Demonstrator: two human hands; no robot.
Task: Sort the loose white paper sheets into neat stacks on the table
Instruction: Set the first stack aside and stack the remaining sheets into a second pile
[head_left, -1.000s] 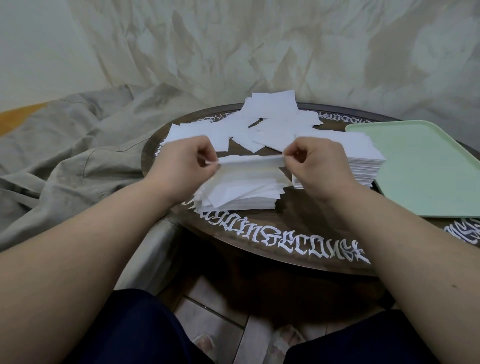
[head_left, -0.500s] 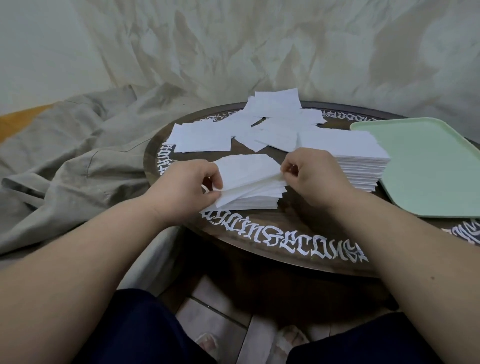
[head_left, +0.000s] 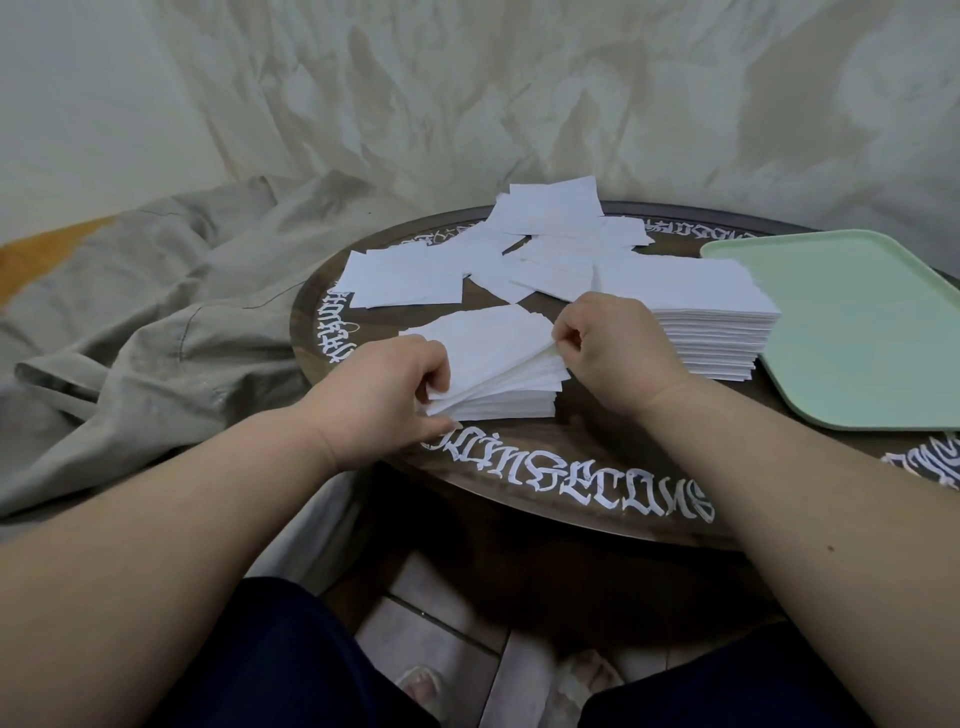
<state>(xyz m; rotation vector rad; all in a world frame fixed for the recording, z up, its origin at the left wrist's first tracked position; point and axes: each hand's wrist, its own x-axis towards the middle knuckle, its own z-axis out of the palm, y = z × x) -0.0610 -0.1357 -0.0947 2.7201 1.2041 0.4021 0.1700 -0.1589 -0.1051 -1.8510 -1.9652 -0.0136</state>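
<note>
Head view: the round dark wooden table (head_left: 519, 483) carries a pale green plastic tray (head_left: 857, 332), bare, at its right edge. Beside it stands one tall squared stack of white sheets (head_left: 691, 312); loose white paper sheets (head_left: 519, 249) remain strewn at the far edge. Left hand (head_left: 384, 389) and right hand (head_left: 613, 348), both curled closed, pinch opposite edges of a smaller, uneven stack (head_left: 498, 369) near the front edge; roughly half looks sorted.

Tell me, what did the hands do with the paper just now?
Both hands came down: the sheet held up between the left hand and the right hand now lies on the small stack, both hands still pinching its edges. The tall stack, loose sheets and green tray stayed put.
</note>
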